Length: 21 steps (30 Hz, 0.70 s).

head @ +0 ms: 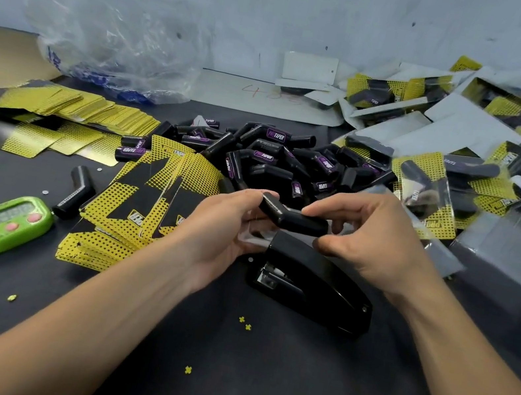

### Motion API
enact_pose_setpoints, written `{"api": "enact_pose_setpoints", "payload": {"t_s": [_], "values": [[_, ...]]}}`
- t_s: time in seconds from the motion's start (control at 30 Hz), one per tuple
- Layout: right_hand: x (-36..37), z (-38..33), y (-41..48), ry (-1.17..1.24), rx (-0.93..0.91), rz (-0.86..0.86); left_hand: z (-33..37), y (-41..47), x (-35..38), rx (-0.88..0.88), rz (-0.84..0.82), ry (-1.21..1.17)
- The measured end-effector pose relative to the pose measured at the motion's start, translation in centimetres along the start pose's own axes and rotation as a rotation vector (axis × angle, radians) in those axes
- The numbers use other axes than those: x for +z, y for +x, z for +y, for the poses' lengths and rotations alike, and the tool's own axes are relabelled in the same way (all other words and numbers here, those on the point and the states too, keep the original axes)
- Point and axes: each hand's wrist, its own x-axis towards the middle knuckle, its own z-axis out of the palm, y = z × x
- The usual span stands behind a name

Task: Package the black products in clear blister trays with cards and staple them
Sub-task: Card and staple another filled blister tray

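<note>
Left hand (pixel 229 226) and right hand (pixel 369 241) pinch one bent black product (pixel 293 220) by its two ends, just above a black stapler (pixel 316 285) on the dark table (pixel 222 364). A heap of products (pixel 275 161) lies behind; yellow cards (pixel 145 208) fan out at left.

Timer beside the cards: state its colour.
Bright green timer with pink buttons; head view.

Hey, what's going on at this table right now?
A person is packaging goods at a dark table. The left hand and right hand hold one black product just above a stapler, with what looks like a clear blister tray under it. A pile of loose products lies behind, yellow cards to the left, finished packs heaped on the right. Nothing is stapled yet.
</note>
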Motion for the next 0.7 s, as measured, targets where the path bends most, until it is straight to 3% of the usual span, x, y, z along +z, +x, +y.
{"api": "enact_pose_setpoints", "payload": {"t_s": [0.2, 0.37, 0.5, 0.63, 0.7], "values": [[0.2, 0.9, 0.1, -0.159, 0.002, -0.041, -0.6, 0.1, 0.3, 0.088, 0.058, 0.114], [0.6, 0.7, 0.1, -0.210, -0.005, -0.062, -0.6, 0.1, 0.4, 0.093, 0.009, 0.136], [0.6, 0.9, 0.2, -0.233, 0.016, -0.087, -1.1, 0.4, 0.2, 0.165, 0.052, 0.302], [0.5, 1.4, 0.3, -0.193, 0.030, 0.179, -1.3, 0.6, 0.1, 0.231, 0.095, 0.360], [0.1, 1.6, 0.4, -0.190, 0.072, 0.202, -1.2, 0.6, 0.1, 0.263, 0.110, 0.349]]}}
